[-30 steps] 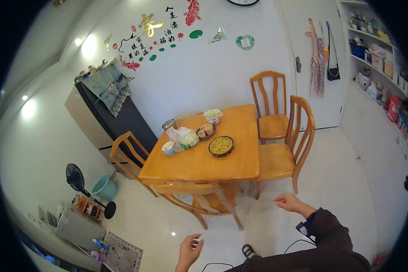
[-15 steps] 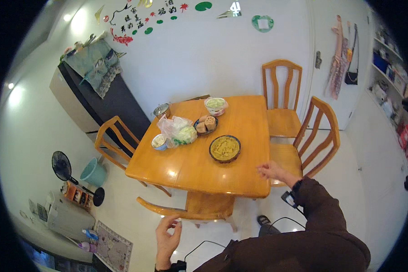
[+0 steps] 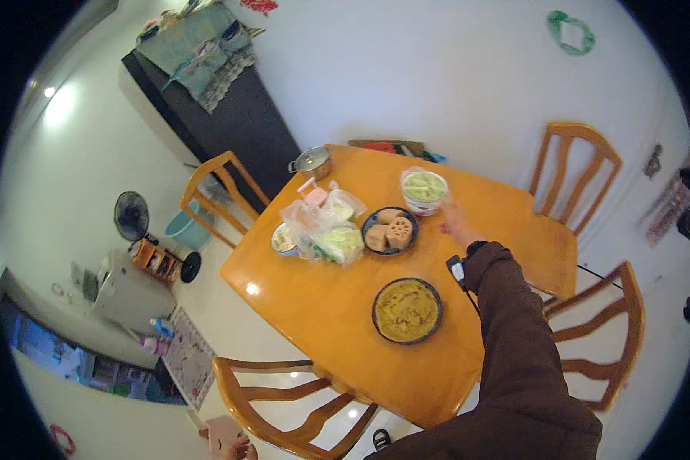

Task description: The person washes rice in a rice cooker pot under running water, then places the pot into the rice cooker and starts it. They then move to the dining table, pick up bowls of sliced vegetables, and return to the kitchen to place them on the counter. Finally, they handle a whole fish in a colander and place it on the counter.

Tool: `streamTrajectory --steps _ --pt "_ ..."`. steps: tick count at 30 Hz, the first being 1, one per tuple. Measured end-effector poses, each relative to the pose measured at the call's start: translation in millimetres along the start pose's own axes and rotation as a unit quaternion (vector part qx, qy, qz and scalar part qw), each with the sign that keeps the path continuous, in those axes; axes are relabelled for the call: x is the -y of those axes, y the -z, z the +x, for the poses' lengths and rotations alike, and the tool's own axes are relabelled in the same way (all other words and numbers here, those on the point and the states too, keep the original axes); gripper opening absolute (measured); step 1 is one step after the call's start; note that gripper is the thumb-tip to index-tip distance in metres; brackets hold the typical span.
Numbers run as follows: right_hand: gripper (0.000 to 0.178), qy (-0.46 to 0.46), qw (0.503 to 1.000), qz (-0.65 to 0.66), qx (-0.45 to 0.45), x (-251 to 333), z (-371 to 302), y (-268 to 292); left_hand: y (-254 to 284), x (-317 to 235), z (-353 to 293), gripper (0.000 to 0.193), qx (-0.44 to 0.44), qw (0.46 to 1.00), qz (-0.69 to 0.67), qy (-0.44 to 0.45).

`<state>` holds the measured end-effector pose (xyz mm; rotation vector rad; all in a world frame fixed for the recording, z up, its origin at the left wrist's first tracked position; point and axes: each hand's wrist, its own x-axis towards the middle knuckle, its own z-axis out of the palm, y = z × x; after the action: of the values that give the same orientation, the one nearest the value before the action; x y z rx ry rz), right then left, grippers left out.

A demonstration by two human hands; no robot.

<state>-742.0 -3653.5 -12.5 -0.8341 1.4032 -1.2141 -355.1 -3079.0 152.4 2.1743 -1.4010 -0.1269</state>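
Note:
My right hand (image 3: 457,227) is stretched over the table beside a bowl of pale green strips (image 3: 425,188) with clear wrap around its rim. Motion smears its fingers, and I cannot tell whether they touch the bowl. My left hand (image 3: 240,448) shows only in part at the bottom edge, by a chair back and close to a pinkish object (image 3: 221,434); whether it holds that object is unclear. To the left of the right hand stands a dark bowl of lotus root pieces (image 3: 389,231). Nearer is a round dish of yellow-brown food (image 3: 407,310).
On the wooden table (image 3: 322,307) are a plastic bag with cabbage (image 3: 339,241), a white-and-blue bowl (image 3: 284,239), a pink-handled item (image 3: 314,193) and a lidded pot (image 3: 312,163). Wooden chairs (image 3: 299,414) surround it. A fan (image 3: 133,216) and teal bucket (image 3: 189,225) stand left.
My right hand has reached forward from the table's right edge to beside the bowl of green strips. My left hand has dropped to the lower edge. The view has turned and come closer.

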Motion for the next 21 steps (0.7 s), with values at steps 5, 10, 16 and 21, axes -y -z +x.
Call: streamTrajectory --steps 5,10,16,21 --pt "0.040 -0.066 0.996 -0.037 0.037 1.1 68.5 -14.1 -7.7 -29.9 -17.0 0.017 -0.005 0.992 -0.050 0.115" --pt "0.038 -0.106 0.988 0.020 0.112 -7.0 89.8 -12.3 -20.7 -48.9 -7.4 0.018 0.020 0.989 -0.048 0.137" --pt "0.036 -0.097 0.974 0.063 0.197 -7.1 96.7 -9.5 -44.7 -92.9 34.7 0.018 0.040 0.991 -0.049 0.118" --pt "0.039 -0.149 0.961 0.077 0.218 -11.9 109.0 -9.4 -54.2 -126.6 73.1 0.019 0.074 0.990 -0.059 0.103"
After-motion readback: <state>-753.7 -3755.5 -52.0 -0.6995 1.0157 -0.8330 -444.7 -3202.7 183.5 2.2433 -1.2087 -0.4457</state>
